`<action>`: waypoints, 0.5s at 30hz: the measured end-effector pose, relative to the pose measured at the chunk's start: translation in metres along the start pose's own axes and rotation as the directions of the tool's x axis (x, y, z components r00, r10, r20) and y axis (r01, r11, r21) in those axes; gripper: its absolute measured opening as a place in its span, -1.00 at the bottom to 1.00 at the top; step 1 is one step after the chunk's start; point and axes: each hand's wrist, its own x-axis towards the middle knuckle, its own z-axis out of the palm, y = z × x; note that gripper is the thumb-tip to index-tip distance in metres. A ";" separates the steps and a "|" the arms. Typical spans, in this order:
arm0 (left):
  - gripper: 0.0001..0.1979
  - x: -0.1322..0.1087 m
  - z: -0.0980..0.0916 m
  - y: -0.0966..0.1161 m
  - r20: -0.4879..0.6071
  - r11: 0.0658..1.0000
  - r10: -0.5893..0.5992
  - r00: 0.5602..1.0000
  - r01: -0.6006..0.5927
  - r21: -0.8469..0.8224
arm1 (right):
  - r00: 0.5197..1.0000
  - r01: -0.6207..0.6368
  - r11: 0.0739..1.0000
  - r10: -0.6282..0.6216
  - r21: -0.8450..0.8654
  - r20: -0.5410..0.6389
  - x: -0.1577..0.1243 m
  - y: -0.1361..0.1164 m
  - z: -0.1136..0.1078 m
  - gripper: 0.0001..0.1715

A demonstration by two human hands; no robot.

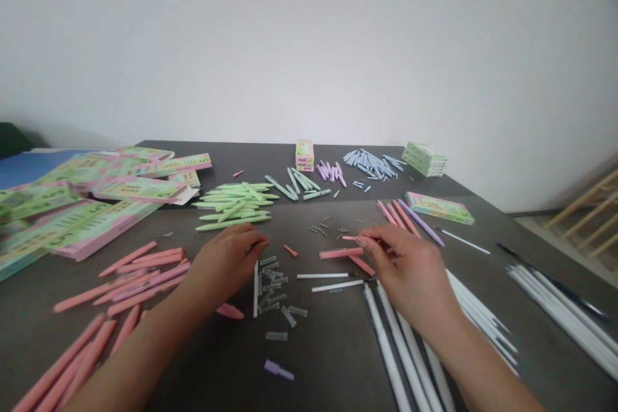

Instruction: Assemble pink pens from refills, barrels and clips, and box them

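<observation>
Over the desk (333, 360), the right hand (410, 267) pinched a pink piece (350, 237); whether the left hand (229, 261) held anything was unclear.

Smooth plastic on the pink pen barrels (145, 296), with a soft matt look — and now clear, shiny plastic on the short tubes (277, 336)! Printed card for the flat boxes (140, 188), dull matt on the dark tabletop (328, 347).
</observation>
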 end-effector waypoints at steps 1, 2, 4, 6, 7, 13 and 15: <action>-0.71 -0.001 -0.003 0.001 -0.024 1.000 -0.018 1.000 0.018 -0.001 | 1.000 -0.004 1.000 0.004 0.000 -0.009 0.001 0.000 -0.001 -0.85; -0.72 -0.002 -0.007 0.003 -0.050 0.999 -0.040 0.998 0.040 -0.006 | 1.000 -0.009 1.000 0.009 0.004 -0.017 0.001 0.001 -0.003 -0.85; -0.73 -0.004 -0.017 0.008 -0.103 0.994 -0.104 0.989 0.101 -0.035 | 0.999 -0.025 1.000 0.025 0.010 -0.037 0.001 0.002 -0.005 -0.84; -0.74 -0.006 -0.031 0.014 -0.154 0.981 -0.182 0.971 0.169 -0.094 | 0.997 -0.051 0.999 0.052 0.010 -0.063 0.001 0.003 -0.006 -0.83; -0.73 -0.008 -0.040 0.018 -0.183 0.972 -0.220 0.958 0.198 -0.128 | 0.995 -0.065 0.998 0.066 0.015 -0.081 0.001 0.004 -0.006 -0.83; -0.78 -0.028 -0.077 0.055 -0.252 0.956 -0.194 0.948 0.124 -0.267 | 0.979 -0.013 0.996 0.031 0.087 -0.201 0.000 0.007 -0.007 -0.80; -0.82 -0.045 -0.072 0.073 -0.169 0.974 -0.043 0.985 0.004 -0.224 | 0.981 0.021 0.996 -0.003 0.089 -0.196 -0.001 0.006 -0.009 -0.77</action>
